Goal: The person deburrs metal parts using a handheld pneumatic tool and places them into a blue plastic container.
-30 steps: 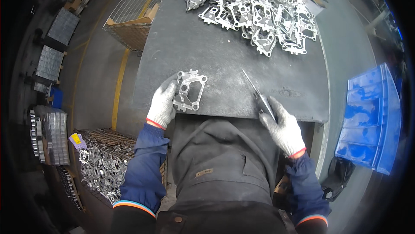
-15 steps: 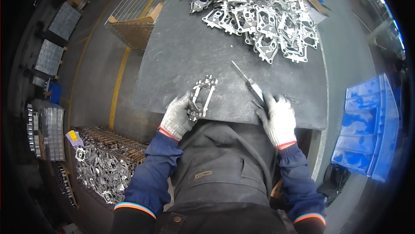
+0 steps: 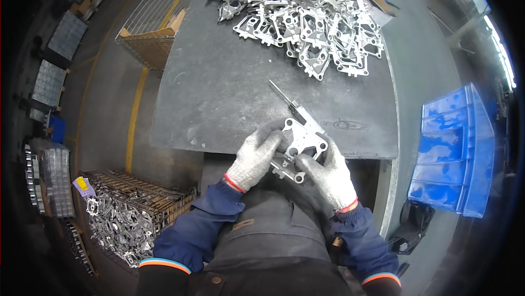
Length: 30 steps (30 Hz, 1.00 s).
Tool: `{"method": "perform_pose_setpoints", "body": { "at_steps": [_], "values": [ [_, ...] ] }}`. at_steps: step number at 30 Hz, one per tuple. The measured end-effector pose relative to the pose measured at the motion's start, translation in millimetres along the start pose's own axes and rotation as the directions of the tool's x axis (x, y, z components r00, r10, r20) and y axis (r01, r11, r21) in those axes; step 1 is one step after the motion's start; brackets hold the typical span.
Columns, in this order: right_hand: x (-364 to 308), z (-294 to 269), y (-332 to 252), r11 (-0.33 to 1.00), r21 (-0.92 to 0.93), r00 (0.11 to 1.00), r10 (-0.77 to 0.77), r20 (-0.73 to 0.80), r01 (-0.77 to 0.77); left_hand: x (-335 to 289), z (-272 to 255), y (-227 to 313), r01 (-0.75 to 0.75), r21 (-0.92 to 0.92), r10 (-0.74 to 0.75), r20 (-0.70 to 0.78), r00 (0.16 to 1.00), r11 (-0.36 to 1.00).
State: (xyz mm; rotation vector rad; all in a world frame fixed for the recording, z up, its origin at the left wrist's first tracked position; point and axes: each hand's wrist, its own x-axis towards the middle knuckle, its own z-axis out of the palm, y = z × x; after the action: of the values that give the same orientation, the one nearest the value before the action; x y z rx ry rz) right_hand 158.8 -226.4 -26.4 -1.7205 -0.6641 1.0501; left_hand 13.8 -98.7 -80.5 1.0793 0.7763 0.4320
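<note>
Scuffed grey worktable (image 3: 219, 93), 1 heap of silver metal frames (image 3: 306, 21), at far end

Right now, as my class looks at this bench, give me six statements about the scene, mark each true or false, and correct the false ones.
1. The left hand and right hand both touch one metal bracket. True.
2. Both hands are bare. False: they wear whitish gloves.
3. A heap of metal parts lies on the table. True.
4. That heap is at the table's near edge. False: it lies toward the far end.
5. A blue bin is right of the table. True.
6. The right hand has no tool. False: it has a thin-tipped tool.
</note>
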Motion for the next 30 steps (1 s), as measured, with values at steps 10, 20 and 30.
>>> {"method": "perform_pose_setpoints", "body": {
  "at_steps": [10, 20, 30],
  "values": [
    [4.3, -20.3, 45.1, 0.611, 0.734, 0.954, 0.159, 0.254, -0.298, -6.6, 9.9, 22.6, -0.173, 0.087, 0.165, 0.088, 0.982, 0.981],
    [-4.4, -14.5, 21.1, 0.89, 0.427, 0.985, 0.119, 0.121, -0.16, -4.8, 0.4, 8.8, 0.094, -0.09, -0.086, 0.092, 0.992, 0.991],
    [-9.8, -21.3, 18.2, 0.995, 0.091, 0.998, -0.027, -0.052, 0.032, -5.0, 4.3, 6.0, 0.015, 0.039, -0.019, 0.081, 0.997, 0.999]
  ]
}}
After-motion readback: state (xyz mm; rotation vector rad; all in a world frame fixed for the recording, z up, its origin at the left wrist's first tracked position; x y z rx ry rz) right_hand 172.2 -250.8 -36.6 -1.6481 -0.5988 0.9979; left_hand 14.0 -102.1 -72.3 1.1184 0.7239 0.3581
